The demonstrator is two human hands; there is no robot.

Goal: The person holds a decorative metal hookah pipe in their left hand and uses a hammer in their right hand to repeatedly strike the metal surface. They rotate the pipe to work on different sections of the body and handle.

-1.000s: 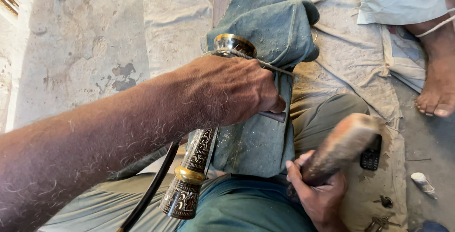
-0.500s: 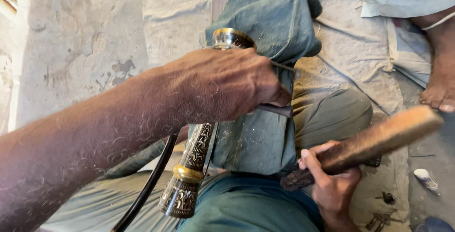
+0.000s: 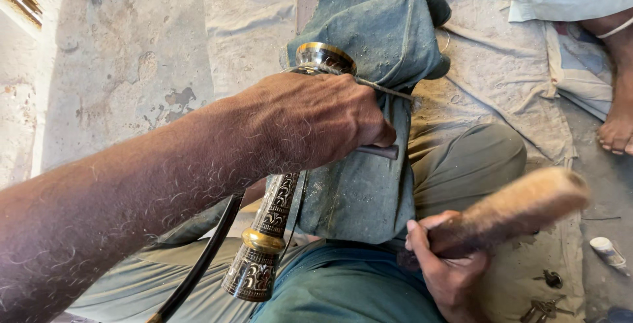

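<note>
Two hands (image 3: 310, 122): engraved stem (image 3: 260, 250), mallet (image 3: 508, 211)

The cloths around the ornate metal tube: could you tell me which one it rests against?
The blue-green denim cloth, folded under the tube; the pale canvas sheets lie flat.

Bright daylight floods the scene, washing out the floor (image 3: 125, 59) at upper left. The mallet (image 3: 514, 207) is motion-blurred; the forearm (image 3: 99, 211) beside it looms wide-angle large.

Bare, hairy left forearm with no sleeve; left hand (image 3: 310, 122) and right hand (image 3: 448, 267) ungloved, without rings; olive-green trousers (image 3: 461, 171) over the bent legs
</note>
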